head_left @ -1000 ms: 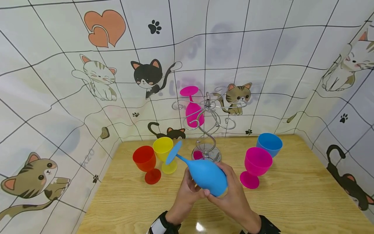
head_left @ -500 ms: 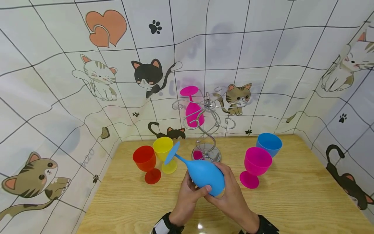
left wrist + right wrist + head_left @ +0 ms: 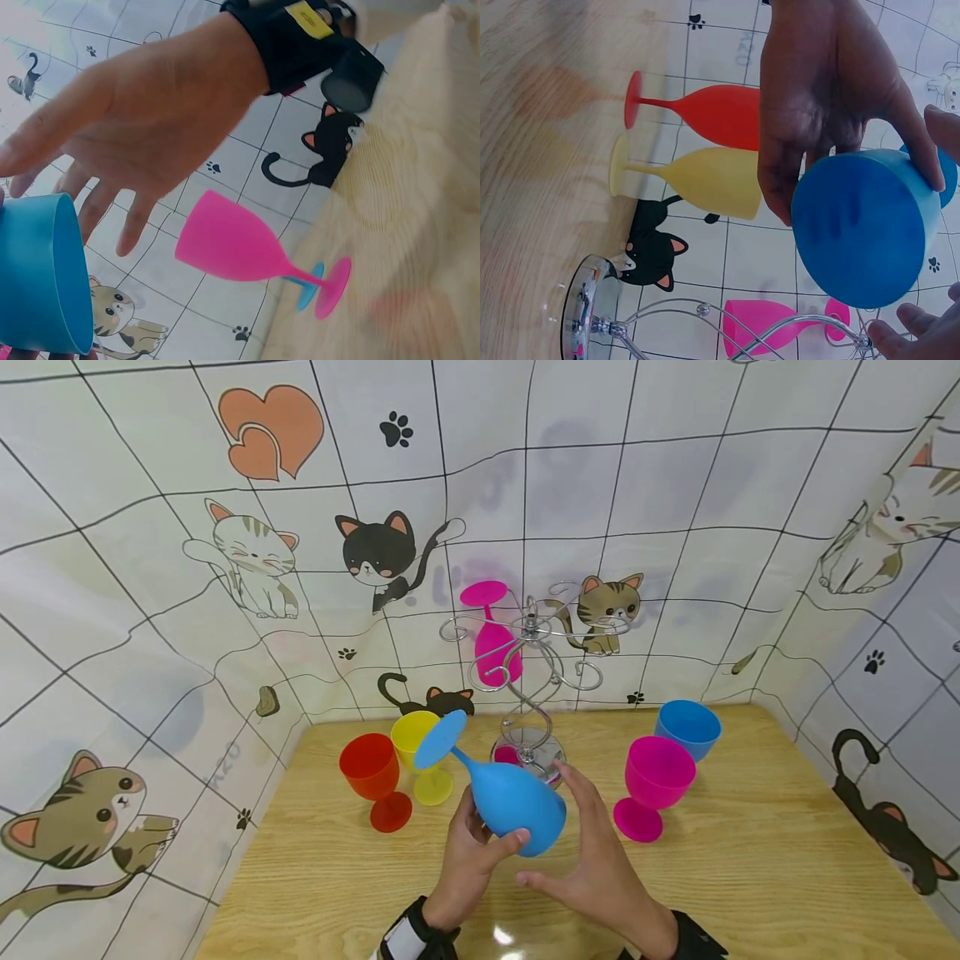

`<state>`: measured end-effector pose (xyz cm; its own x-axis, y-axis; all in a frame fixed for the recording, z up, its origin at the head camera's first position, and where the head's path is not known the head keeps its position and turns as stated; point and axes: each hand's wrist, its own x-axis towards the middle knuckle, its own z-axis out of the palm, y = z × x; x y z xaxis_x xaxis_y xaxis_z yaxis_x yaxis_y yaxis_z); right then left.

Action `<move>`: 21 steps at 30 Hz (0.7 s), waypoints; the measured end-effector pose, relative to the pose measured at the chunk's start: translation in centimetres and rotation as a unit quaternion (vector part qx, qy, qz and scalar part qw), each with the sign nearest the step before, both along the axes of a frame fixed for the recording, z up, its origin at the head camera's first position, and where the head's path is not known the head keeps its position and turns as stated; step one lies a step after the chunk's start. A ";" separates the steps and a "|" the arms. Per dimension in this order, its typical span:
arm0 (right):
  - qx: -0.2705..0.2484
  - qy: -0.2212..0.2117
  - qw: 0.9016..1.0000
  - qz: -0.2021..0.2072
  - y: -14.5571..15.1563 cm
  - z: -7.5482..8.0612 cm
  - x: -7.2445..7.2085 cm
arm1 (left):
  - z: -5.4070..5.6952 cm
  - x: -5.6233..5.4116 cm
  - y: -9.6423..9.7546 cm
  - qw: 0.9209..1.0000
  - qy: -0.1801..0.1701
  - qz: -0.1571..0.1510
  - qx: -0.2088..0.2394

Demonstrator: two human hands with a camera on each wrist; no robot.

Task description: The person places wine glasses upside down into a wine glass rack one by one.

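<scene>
A blue plastic goblet (image 3: 517, 806) is held tilted above the table, foot up to the left and mouth down to the right. My left hand (image 3: 468, 864) grips its bowl, thumb across the near side; the right wrist view shows these fingers (image 3: 780, 176) around the goblet's rim. My right hand (image 3: 603, 868) is spread just right of the bowl, apart from it, its fingers extended in the left wrist view. Behind stands a silver wire goblet rack (image 3: 531, 635) with curled arms. A pink goblet (image 3: 497, 652) hangs upside down on its left side.
Upright on the table's left are a red goblet (image 3: 369, 767) and a yellow goblet (image 3: 414, 735). To the right stand another pink goblet (image 3: 660, 772) and a second blue goblet (image 3: 688, 729) behind it. A cat-printed cloth (image 3: 585, 493) encloses the back and sides.
My right hand has let go of the blue goblet's bowl and opened away to the right. My left hand keeps hold, and the goblet has tipped slightly, its foot turning toward me.
</scene>
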<state>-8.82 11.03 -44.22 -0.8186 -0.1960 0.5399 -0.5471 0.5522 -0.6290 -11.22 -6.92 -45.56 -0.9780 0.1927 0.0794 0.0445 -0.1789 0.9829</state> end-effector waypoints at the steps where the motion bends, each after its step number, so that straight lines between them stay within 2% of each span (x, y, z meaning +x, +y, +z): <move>1: -0.008 -0.004 1.000 0.001 0.1 0.1 0.0 | 0.0 0.0 -0.1 1.000 0.007 0.003 -0.010; 4: -0.025 -0.014 1.000 0.012 0.3 0.3 -0.2 | 0.1 0.0 -0.1 0.999 0.027 0.011 -0.035; 8: -0.046 -0.034 0.998 0.033 0.5 0.5 -0.2 | -0.1 0.0 -0.1 0.994 0.073 0.025 -0.082; 10: -0.054 -0.039 0.997 0.041 0.6 0.4 -0.2 | -0.2 0.0 0.0 0.988 0.104 0.035 -0.112; 14: -0.075 -0.054 0.994 0.059 0.8 0.3 -0.4 | -0.5 0.2 0.3 0.967 0.171 0.058 -0.180; 17: -0.096 -0.069 0.990 0.073 0.9 0.2 -0.5 | -0.7 0.4 0.4 0.953 0.202 0.066 -0.214; 21: -0.115 -0.085 0.986 0.091 0.8 -0.1 -0.9 | -0.8 0.5 0.5 0.950 0.202 0.065 -0.228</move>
<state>-9.69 11.84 -44.28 -0.8643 -0.2356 0.4444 -0.4988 0.2870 -0.8178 -10.74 -6.38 -46.31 -0.9036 0.1774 0.3898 0.4267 0.2940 0.8553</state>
